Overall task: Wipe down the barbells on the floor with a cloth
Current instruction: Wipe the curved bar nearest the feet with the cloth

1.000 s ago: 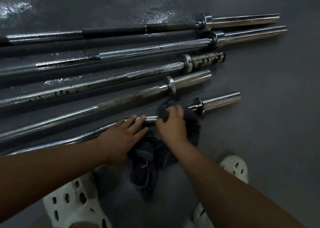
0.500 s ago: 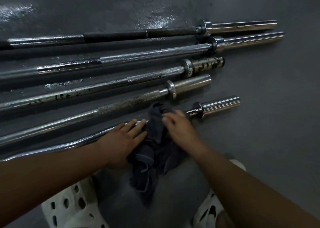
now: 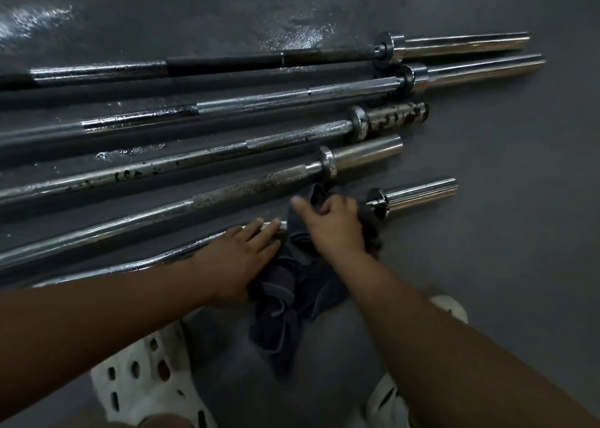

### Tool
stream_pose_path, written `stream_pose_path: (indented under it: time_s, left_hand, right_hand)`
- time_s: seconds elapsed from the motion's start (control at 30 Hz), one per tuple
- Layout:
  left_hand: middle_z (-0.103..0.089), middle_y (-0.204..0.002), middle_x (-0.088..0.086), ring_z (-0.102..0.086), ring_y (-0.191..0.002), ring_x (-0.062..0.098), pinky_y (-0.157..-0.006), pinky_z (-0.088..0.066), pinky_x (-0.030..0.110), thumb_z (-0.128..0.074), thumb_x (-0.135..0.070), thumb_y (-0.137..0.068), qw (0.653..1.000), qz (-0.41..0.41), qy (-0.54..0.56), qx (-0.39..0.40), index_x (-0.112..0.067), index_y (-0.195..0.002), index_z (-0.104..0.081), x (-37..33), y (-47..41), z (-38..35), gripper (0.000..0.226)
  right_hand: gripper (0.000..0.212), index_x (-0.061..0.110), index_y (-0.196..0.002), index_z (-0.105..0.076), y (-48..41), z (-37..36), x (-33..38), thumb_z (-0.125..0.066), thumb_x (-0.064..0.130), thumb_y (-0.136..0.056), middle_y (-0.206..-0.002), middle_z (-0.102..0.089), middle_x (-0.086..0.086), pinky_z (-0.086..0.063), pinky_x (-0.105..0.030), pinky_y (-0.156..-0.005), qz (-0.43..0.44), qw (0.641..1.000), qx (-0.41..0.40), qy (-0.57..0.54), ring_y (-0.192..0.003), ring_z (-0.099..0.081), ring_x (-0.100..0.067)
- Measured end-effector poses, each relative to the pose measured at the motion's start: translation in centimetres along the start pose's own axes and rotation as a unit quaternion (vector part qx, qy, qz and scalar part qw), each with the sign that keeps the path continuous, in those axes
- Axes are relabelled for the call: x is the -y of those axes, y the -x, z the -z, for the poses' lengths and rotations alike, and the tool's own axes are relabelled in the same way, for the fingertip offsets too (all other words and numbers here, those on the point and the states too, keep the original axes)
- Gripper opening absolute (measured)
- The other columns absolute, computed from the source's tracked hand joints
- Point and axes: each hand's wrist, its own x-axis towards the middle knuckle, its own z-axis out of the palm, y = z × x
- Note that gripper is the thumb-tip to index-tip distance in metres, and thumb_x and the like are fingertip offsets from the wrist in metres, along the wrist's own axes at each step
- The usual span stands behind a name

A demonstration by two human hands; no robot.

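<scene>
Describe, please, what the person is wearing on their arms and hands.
Nothing is visible: the left forearm and right forearm are bare with no sleeves in view, and the left hand and right hand show no gloves, watch, bracelet or ring.

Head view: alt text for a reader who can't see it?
A person's right hand grips a dark cloth bunched over the nearest barbell near its collar, while the left hand rests flat on the same bar's shaft. Four more barbells lie beyond it on a dark grey floor.
</scene>
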Motion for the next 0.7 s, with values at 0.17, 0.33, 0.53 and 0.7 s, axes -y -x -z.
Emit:
stream_pose_path:
  time_s: [0.17,0.33,0.53,0.7]
  left_hand:
    - [0.013,-0.164,0.015,-0.002,-0.151,0.033,-0.122,-0.015,0.041,-0.057,-0.039,-0.082,1.000,-0.002,0.016,0.002,-0.013,-0.157,-0.006,0.3,0.0,0.1,0.094]
    - [0.016,-0.164,0.012,0.001,-0.152,0.031,-0.122,-0.015,0.041,-0.056,-0.034,-0.082,0.999,-0.001,0.038,-0.001,-0.015,-0.157,-0.003,0.5,0.0,-0.1,0.094]
    - [0.017,-0.164,0.012,0.002,-0.152,0.031,-0.123,-0.013,0.039,-0.056,-0.034,-0.082,0.999,-0.002,0.036,-0.004,-0.015,-0.158,-0.002,0.4,0.0,-0.1,0.095]
    - [0.017,-0.164,0.012,0.002,-0.152,0.030,-0.122,-0.014,0.040,-0.057,-0.033,-0.081,0.999,-0.002,0.033,-0.003,-0.015,-0.158,-0.002,0.4,-0.1,-0.1,0.096]
  right_hand:
    - [0.023,0.023,-0.084,-0.042,2.4,-1.2,0.0,-0.064,0.029,-0.087,-0.105,-0.048,-0.002,-0.048,-0.041,-0.076,0.106,0.994,0.014,-0.030,-0.086,-0.056,-0.028]
    - [0.021,0.020,-0.096,-0.053,-0.4,1.7,-3.0,-0.065,0.014,-0.080,-0.085,-0.059,0.003,-0.050,-0.040,-0.080,-0.027,0.981,-0.099,-0.163,-0.080,-0.057,-0.022]
    - [0.049,0.022,-0.127,-0.061,1.5,-0.5,-2.6,-0.047,0.007,-0.083,-0.131,-0.051,-0.007,-0.041,-0.032,-0.103,0.132,0.988,0.027,-0.076,-0.115,-0.054,-0.025]
    - [0.040,0.008,-0.121,-0.064,-2.0,2.4,-5.7,-0.050,-0.001,-0.084,-0.131,-0.051,-0.017,-0.032,-0.020,-0.099,0.008,0.994,-0.074,-0.085,-0.117,-0.052,-0.034]
